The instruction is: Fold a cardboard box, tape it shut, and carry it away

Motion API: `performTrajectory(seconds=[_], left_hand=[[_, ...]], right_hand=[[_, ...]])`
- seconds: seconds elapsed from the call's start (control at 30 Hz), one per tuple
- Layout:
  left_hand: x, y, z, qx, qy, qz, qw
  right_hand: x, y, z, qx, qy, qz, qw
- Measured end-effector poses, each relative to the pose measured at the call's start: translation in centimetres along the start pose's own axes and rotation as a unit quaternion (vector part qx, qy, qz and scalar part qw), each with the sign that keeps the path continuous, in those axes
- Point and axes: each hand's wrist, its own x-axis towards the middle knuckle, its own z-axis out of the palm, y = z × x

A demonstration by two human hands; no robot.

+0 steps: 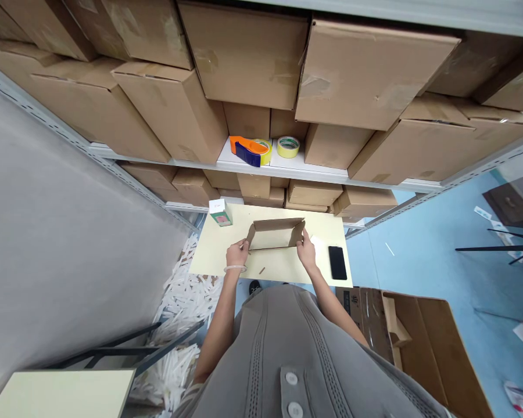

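A small open cardboard box [275,234] sits on the pale yellow table [209,255] in front of me. My left hand [237,253], with a bracelet on the wrist, grips the box's left end. The box's right end is pinched by my right hand [306,249]. Both end flaps stand up. The inside of the box looks empty.
A small white and green carton [220,212] stands at the table's far left. A black phone [337,262] lies at its right. A tape dispenser [249,150] and tape roll [288,146] sit on the shelf among cardboard boxes. A large open carton [422,342] is on the floor, right.
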Motion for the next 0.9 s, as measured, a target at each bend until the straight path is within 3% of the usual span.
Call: performTrajectory(seconds=[0.23, 0.57, 0.9], left_hand=[[-0.4, 0.8, -0.4, 0.04, 0.048, -0.033, 0.997], [-0.7, 1.7, 0.3, 0.131, 0.044, -0.024, 0.99], [-0.5, 2.3, 0.7, 0.223, 0.025, 0.023, 0.974]], right_hand=[[-1.3, -2.3, -1.0, -0.184, -0.039, -0.028, 0.982], [-1.6, -3.0, -0.6, -0.237, -0.031, -0.027, 0.971], [-1.7, -3.8, 0.3, -0.324, -0.004, -0.07, 0.943]])
